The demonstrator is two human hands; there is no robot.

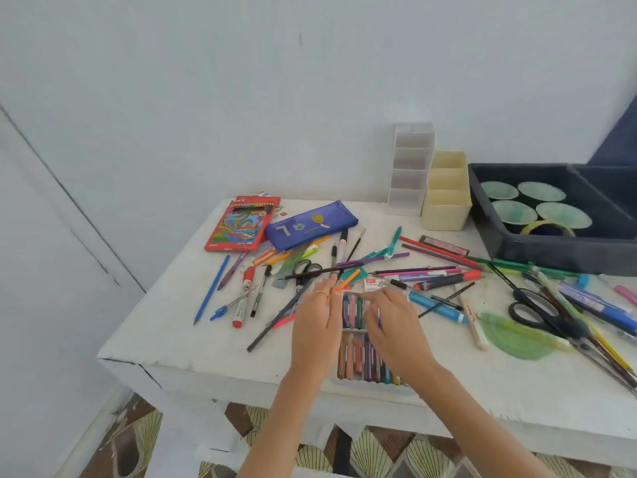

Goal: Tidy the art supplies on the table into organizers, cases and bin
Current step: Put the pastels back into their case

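Here, task item: pastel tray (358, 357), at the worktop (213, 353) front edge, middle.
Long axis: front to back.
Relation: tray lies between both grips, equally near.
Left grip (317, 322): fingers straight, flat beside tray's left side.
Right grip (393, 326): fingers curled over tray's far half; whether it pinches a stick cannot be told.

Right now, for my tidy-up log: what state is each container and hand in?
Crayon tray: open.
Blue pencil case: flat, looks closed.
Red pencil box: closed, flat.
White organizer: upright, empty.
Cream organizer: upright, empty.
Bin: holds cups, tape ring.
Left hand: fingers straight.
Right hand: fingers bent over crayons, grip unclear.
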